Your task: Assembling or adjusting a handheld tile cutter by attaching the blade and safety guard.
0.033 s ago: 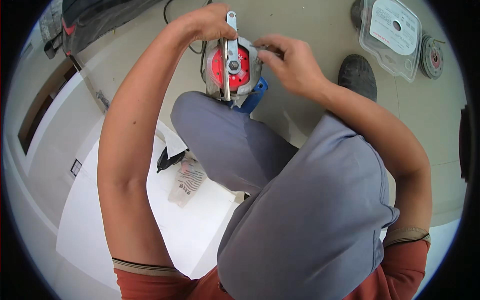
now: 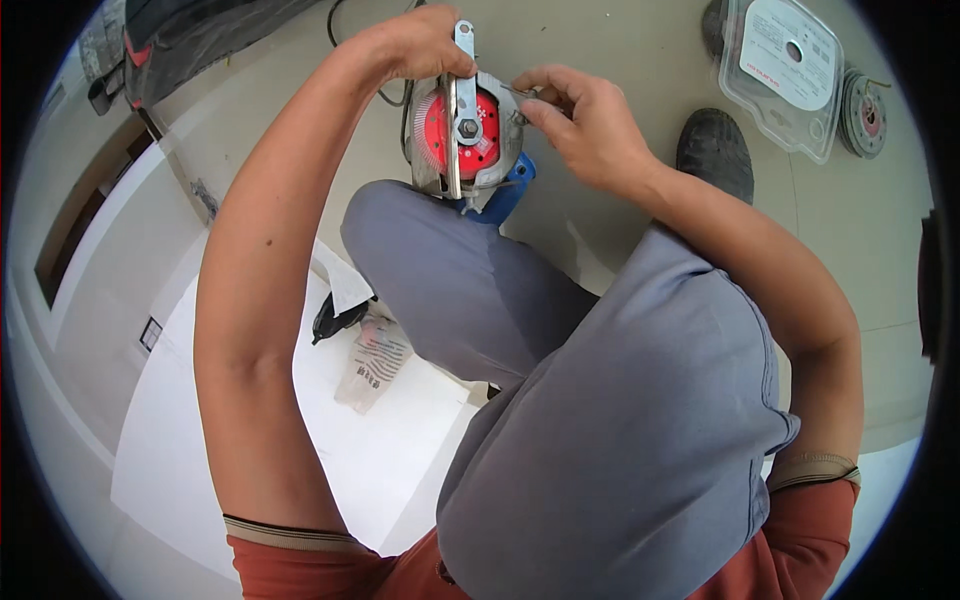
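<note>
A circular saw with a grey metal guard (image 2: 508,150) and a blue body (image 2: 512,195) rests against my left knee. Its round red blade (image 2: 437,128) faces up. A flat steel wrench (image 2: 466,95) sits on the bolt at the blade's centre. The fingers of my left hand (image 2: 428,42) are closed around the wrench's far end, thumb pressed on it beside the saw's base plate edge. At the right side of the guard, my right hand (image 2: 592,118) pinches with thumb and forefinger; a thin metal piece shows there, too small to name.
A clear plastic case with a white round label (image 2: 790,50) lies at the far right, beside a stack of grinding discs (image 2: 864,115). My dark shoe (image 2: 716,152) is nearer. A black bag (image 2: 215,45) lies far left; a crumpled plastic bag (image 2: 372,370) is on a white board (image 2: 330,480).
My right hand was blurred by motion and is now sharp, its fingers slightly shifted at the guard's edge. The left hand, wrench and saw have barely moved.
</note>
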Demonstrator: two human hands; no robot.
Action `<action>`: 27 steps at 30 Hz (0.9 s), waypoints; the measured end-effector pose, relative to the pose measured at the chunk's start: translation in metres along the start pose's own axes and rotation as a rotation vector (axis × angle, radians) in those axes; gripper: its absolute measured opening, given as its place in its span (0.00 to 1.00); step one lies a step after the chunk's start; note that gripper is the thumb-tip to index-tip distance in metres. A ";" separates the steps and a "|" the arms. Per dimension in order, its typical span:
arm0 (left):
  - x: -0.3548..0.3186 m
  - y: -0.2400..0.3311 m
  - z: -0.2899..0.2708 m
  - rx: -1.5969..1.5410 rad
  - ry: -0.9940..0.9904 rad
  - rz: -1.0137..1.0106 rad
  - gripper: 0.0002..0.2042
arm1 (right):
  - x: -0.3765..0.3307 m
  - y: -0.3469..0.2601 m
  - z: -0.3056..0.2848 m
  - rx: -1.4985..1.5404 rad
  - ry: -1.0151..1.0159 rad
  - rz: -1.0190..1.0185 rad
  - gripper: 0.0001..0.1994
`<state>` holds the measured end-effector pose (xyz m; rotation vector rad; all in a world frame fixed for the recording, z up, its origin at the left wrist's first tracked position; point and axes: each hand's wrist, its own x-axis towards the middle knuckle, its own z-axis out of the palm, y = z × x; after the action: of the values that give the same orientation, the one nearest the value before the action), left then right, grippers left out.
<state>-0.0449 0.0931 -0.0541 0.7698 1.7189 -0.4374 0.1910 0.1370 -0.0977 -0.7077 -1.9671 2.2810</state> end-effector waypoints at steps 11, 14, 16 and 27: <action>0.003 -0.010 0.002 -0.025 0.162 0.109 0.18 | 0.003 -0.018 0.015 0.066 0.043 0.039 0.11; 0.006 -0.009 -0.003 0.122 -0.012 0.018 0.15 | 0.003 -0.021 0.013 -0.038 -0.023 -0.066 0.10; 0.007 -0.009 -0.002 0.143 0.045 0.021 0.14 | 0.004 -0.021 0.010 -0.111 -0.013 -0.109 0.10; 0.008 -0.006 0.000 0.176 0.057 0.055 0.16 | 0.005 -0.021 0.011 0.065 -0.078 0.101 0.09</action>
<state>-0.0503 0.0908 -0.0621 0.9623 1.7228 -0.5385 0.1775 0.1326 -0.0779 -0.7385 -1.9205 2.4550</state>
